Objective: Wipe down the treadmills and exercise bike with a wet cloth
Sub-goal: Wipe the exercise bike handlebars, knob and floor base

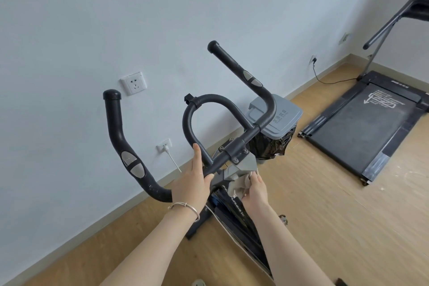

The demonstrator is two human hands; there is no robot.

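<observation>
Head view, looking down over the exercise bike [235, 215], which stands on a wooden floor [325, 227] close to a pale wall [92, 18]. The left hand [191, 184] grips the black handlebar [113, 127] at the crossbar, just left of the middle clamp. Its thumb is curled round the bar and one finger lies straight up along the inner loop. A thin bracelet [185, 207] sits on that wrist.

The right hand [255, 190] is lower, just under the clamp. Its fingers are bunched together and pinch a crumpled beige cloth [238, 187], which they press against the grey plate at the top of the bike's frame.

A grey-lidded bin [281, 115] lined with a black bag stands just behind the handlebar, near the wall. Farther right, well apart from the bike, a treadmill [362, 127] lies flat on the floor with its belt facing up and its cord plugged in at the wall. A white wall socket [134, 83] shows between the two handlebar horns, with a second one lower down holding a white plug
</observation>
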